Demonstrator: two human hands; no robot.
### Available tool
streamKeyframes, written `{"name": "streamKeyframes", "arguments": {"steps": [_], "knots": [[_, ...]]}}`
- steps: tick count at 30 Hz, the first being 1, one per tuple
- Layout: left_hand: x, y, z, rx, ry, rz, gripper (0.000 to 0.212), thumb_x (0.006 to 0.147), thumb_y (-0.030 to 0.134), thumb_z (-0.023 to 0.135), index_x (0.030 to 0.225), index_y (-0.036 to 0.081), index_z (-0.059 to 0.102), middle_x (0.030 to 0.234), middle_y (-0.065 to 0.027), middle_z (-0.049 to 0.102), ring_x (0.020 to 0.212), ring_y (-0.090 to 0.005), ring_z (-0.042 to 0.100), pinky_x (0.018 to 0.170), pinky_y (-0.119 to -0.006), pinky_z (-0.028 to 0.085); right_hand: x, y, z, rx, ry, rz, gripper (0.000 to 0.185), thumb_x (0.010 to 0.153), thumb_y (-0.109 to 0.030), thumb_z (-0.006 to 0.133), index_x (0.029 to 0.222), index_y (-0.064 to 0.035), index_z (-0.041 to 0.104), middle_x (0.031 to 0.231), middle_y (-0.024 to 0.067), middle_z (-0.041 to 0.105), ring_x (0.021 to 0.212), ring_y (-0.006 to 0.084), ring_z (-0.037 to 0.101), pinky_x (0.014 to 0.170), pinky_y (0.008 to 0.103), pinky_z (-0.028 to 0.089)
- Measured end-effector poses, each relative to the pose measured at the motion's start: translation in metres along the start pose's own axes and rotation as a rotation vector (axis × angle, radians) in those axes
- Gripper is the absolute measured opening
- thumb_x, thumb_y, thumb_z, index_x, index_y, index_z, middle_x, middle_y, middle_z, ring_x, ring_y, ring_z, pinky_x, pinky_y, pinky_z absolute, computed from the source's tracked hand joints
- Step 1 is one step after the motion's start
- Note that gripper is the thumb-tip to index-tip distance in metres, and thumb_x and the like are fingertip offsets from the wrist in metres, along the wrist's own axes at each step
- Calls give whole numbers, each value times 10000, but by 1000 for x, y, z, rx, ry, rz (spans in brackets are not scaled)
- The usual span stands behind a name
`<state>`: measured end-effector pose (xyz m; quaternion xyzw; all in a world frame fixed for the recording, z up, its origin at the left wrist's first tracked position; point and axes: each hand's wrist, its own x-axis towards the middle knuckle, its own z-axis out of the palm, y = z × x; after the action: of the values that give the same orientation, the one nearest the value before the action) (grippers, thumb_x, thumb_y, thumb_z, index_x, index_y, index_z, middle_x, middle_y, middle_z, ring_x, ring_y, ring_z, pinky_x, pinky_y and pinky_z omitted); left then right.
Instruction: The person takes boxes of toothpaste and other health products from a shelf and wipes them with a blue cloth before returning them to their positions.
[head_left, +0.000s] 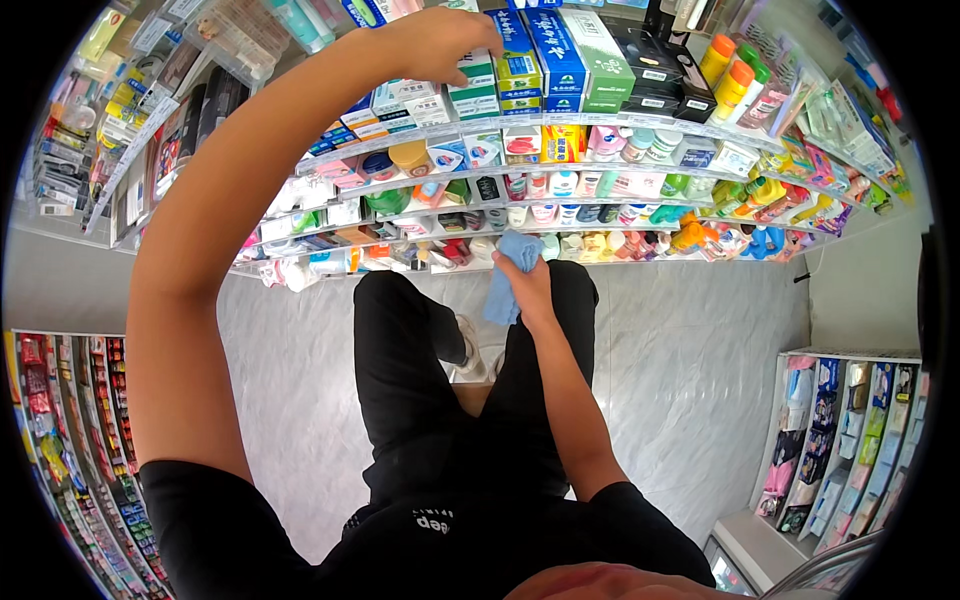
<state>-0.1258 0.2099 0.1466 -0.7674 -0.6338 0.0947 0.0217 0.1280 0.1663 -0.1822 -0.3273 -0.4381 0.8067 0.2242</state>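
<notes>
My left hand (442, 46) reaches to the upper shelf, over a stack of green-and-white boxes (475, 88). Its thumb and fingers are spread toward opposite sides of the top box; whether they grip it cannot be told. Just right of the fingers stand blue-and-yellow boxes (517, 71), a blue carton (556, 56) and a pale green carton (604, 64). My right hand (531, 289) holds a folded light-blue cloth (501, 298) above my right thigh, in front of the lower shelves.
Tiered shelves (540, 118) of boxes, bottles and tubes curve around before me. Black boxes (652, 79) and orange-capped bottles (733, 79) stand at upper right. Clear plastic cases (238, 37) sit at upper left. Other racks (832, 442) line both sides of the grey tiled floor (660, 360).
</notes>
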Motion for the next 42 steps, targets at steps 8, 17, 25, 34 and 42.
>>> {"name": "streamKeyframes", "arguments": {"steps": [8, 17, 25, 34, 42], "knots": [[7, 26, -13, 62, -7, -191, 615, 671, 306, 784, 1216, 90, 600, 1120, -159, 624, 1039, -351, 610, 865, -453, 504, -6, -12, 3, -27, 24, -25, 348, 808, -170, 782, 1068, -18, 610, 949, 28, 662, 822, 101, 613, 730, 274, 495], [67, 49, 44, 195, 175, -347, 782, 756, 533, 745, 1320, 46, 510, 1345, -126, 536, 1223, -294, 545, 1031, -418, 436, -8, -15, 5, -15, -13, -6, 443, 795, -153, 794, 1144, -30, 550, 983, 47, 642, 851, 128, 627, 761, 292, 509], [80, 43, 68, 216, 168, -381, 997, 749, 631, 704, 1437, -13, 378, 1460, -225, 417, 1348, -375, 418, 1117, -459, 348, -9, -16, -1, 8, 1, -3, 428, 803, -155, 788, 1140, -26, 558, 989, 46, 644, 865, 129, 629, 772, 299, 511], [77, 72, 53, 237, 77, -357, 966, 733, 538, 747, 1384, -89, 406, 1400, -253, 475, 1319, -372, 453, 1126, -452, 330, -4, -8, -3, 36, -21, -24, 370, 802, -142, 787, 1095, -20, 596, 948, 35, 654, 830, 116, 624, 733, 286, 507], [63, 108, 58, 313, 189, -366, 894, 704, 422, 807, 1312, -118, 433, 1306, -271, 533, 1237, -371, 521, 1092, -430, 363, 5, 11, -11, -28, 2, -77, 360, 809, -122, 775, 1095, -5, 591, 917, 65, 666, 744, 158, 660, 671, 312, 538]]}}
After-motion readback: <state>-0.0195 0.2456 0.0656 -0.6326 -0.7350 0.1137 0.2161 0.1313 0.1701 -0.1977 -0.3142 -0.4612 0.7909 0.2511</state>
